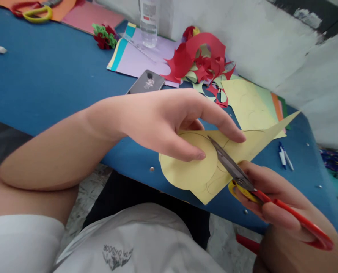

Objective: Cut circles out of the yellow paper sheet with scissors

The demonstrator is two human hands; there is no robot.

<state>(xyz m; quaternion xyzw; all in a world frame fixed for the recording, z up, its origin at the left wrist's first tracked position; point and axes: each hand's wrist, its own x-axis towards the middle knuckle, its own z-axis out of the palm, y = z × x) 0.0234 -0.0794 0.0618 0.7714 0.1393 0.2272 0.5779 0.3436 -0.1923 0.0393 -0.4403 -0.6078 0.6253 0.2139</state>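
My left hand (163, 117) reaches across and grips a sheet of yellow paper (191, 170), thumb on its face and index finger spread to the upper edge; its other fingers are partly hidden. Pencil-like curved outlines are drawn on the sheet, and a rounded part has been partly cut along its edge. My right hand (285, 208) is closed round the handles of scissors (228, 163), one loop red and the other yellow. The metal blades lie over the paper, tips pointing up-left between my left thumb and index finger. They look nearly closed.
On the blue table (57, 76) lie a phone (147, 81), red and green paper scraps (203, 60), more yellow sheets (248, 102) and pens (285, 155). A clear bottle (149, 22) stands near the wall. Other scissors (38, 14) lie at the upper left.
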